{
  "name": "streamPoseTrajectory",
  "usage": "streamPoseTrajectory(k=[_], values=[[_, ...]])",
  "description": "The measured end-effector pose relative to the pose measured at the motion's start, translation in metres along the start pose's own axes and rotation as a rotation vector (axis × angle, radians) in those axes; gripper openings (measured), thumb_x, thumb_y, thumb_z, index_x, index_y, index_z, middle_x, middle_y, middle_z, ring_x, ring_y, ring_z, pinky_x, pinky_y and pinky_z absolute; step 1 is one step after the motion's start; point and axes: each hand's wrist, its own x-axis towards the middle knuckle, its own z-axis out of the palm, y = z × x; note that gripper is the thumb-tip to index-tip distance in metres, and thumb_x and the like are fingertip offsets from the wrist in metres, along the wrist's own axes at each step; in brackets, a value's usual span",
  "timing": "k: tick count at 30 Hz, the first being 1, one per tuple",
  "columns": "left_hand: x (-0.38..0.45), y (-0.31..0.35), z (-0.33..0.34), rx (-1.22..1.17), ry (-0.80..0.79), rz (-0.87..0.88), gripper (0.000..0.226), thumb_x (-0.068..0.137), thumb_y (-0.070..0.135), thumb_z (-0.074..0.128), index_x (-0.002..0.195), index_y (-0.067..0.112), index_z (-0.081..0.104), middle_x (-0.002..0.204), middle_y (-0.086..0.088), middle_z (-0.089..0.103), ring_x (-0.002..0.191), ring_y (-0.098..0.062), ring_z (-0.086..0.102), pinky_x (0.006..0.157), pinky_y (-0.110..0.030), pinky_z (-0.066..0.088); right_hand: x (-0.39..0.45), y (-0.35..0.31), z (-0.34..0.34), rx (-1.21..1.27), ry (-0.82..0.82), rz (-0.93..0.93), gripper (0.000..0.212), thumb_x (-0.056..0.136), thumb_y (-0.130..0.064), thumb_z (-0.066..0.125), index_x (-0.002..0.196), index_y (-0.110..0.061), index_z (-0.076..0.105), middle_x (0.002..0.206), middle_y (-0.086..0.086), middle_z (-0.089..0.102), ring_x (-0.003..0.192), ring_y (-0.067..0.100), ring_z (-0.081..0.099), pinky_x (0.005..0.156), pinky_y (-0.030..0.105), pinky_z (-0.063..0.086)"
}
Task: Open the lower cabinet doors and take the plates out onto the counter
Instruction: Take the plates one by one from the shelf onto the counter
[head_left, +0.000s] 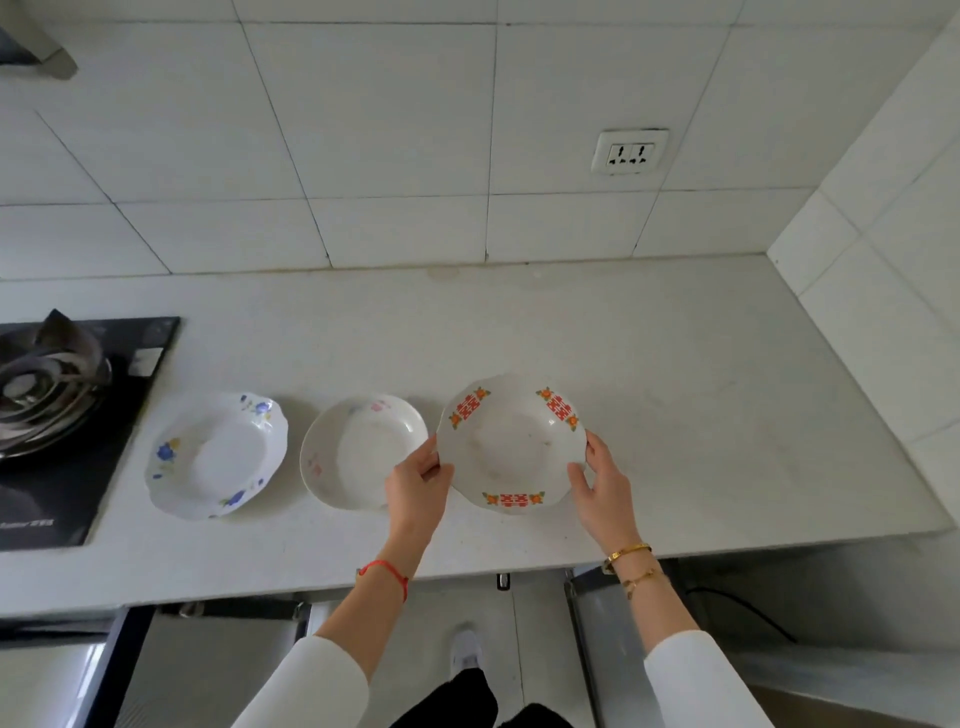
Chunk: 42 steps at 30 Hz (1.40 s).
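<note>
A white plate with red and orange motifs (511, 441) is held over the white counter (675, 415), right of centre. My left hand (415, 486) grips its left rim and my right hand (602, 483) grips its right rim. Whether the plate touches the counter is unclear. Two more plates lie on the counter to its left: a pale plate with faint pink flowers (361, 449) and a scalloped plate with blue flowers (218, 457). Below the counter edge, two lower cabinet doors (592, 639) stand swung open.
A black gas hob (78, 441) with a metal burner fills the counter's left end. A tiled wall with a double socket (629, 151) runs behind. A tiled side wall (883, 260) closes the right. My shoe (466, 649) is on the floor below.
</note>
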Motion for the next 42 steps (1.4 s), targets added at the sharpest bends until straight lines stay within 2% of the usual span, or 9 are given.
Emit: streamPoseTrajectory(k=[3,6,9,11,15,19,31,36,42], values=[[0.014,-0.006,0.000,0.032,-0.047,-0.022,0.051,0.089,0.002,0.057,0.130,0.031,0.064,0.094,0.008,0.078,0.067,0.008,0.061,0.075,-0.012,0.052,0.011,0.005,0.008,0.014,-0.006,0.040,0.046,0.098,-0.009,0.049,0.142,-0.014,0.039,0.126,-0.010,0.054,0.115,0.004,0.051,0.078,-0.004,0.042],[0.021,-0.013,0.004,0.044,-0.073,-0.047,0.049,0.089,0.001,0.058,0.130,0.026,0.065,0.093,0.002,0.078,0.078,-0.010,0.069,0.087,-0.034,0.057,0.016,0.012,0.013,0.002,-0.015,0.065,0.046,0.097,-0.008,0.050,0.141,-0.016,0.039,0.124,-0.011,0.053,0.113,0.004,0.052,0.077,-0.003,0.044],[0.027,-0.019,0.008,0.078,-0.086,-0.016,0.045,0.088,-0.001,0.056,0.120,0.028,0.070,0.076,-0.005,0.073,0.057,-0.009,0.052,0.065,-0.022,0.048,0.018,0.019,0.018,-0.003,-0.034,0.098,0.047,0.097,-0.008,0.051,0.141,-0.017,0.038,0.125,-0.009,0.054,0.113,0.005,0.052,0.076,-0.001,0.045],[0.028,-0.025,0.010,0.084,-0.103,-0.008,0.044,0.088,-0.002,0.055,0.114,0.030,0.070,0.077,-0.011,0.072,0.062,-0.013,0.050,0.062,-0.017,0.043,0.018,0.023,0.019,-0.005,-0.041,0.120,0.047,0.097,-0.008,0.051,0.141,-0.017,0.038,0.123,-0.011,0.053,0.113,0.006,0.052,0.076,-0.003,0.044],[0.027,-0.030,0.015,0.080,-0.116,-0.021,0.038,0.087,-0.003,0.054,0.109,0.022,0.071,0.082,-0.017,0.071,0.069,-0.017,0.053,0.067,-0.023,0.045,0.020,0.031,0.018,-0.001,-0.053,0.128,0.048,0.096,-0.008,0.053,0.141,-0.017,0.038,0.127,-0.008,0.054,0.118,0.010,0.052,0.082,0.001,0.043],[0.028,-0.034,0.022,0.099,-0.090,-0.030,0.038,0.088,-0.003,0.055,0.112,0.021,0.070,0.085,-0.019,0.071,0.073,-0.020,0.057,0.072,-0.023,0.046,0.024,0.035,0.017,-0.010,-0.065,0.140,0.050,0.096,-0.009,0.054,0.142,-0.016,0.036,0.137,0.004,0.055,0.125,0.018,0.053,0.097,0.022,0.046],[0.033,-0.034,0.038,0.163,-0.004,-0.032,0.050,0.091,-0.003,0.056,0.132,0.026,0.061,0.076,-0.020,0.066,0.069,-0.020,0.054,0.067,-0.012,0.041,0.047,0.038,0.013,-0.087,-0.103,0.116,0.049,0.095,-0.010,0.054,0.141,-0.014,0.037,0.133,0.009,0.057,0.122,0.025,0.055,0.099,0.041,0.053],[0.034,-0.034,0.042,0.166,0.016,-0.040,0.048,0.092,-0.002,0.057,0.132,0.025,0.061,0.079,-0.016,0.069,0.075,-0.031,0.062,0.077,-0.023,0.051,0.053,0.039,0.014,-0.094,-0.109,0.112,0.048,0.095,-0.009,0.055,0.139,-0.015,0.039,0.131,0.008,0.056,0.119,0.024,0.056,0.095,0.039,0.055],[0.031,-0.027,0.042,0.155,0.024,-0.058,0.046,0.093,-0.002,0.056,0.132,0.022,0.060,0.084,-0.007,0.070,0.083,-0.023,0.064,0.088,-0.028,0.053,0.051,0.043,0.018,-0.117,-0.112,0.129,0.051,0.094,-0.011,0.055,0.141,-0.018,0.036,0.134,0.009,0.053,0.120,0.024,0.055,0.095,0.041,0.055]])
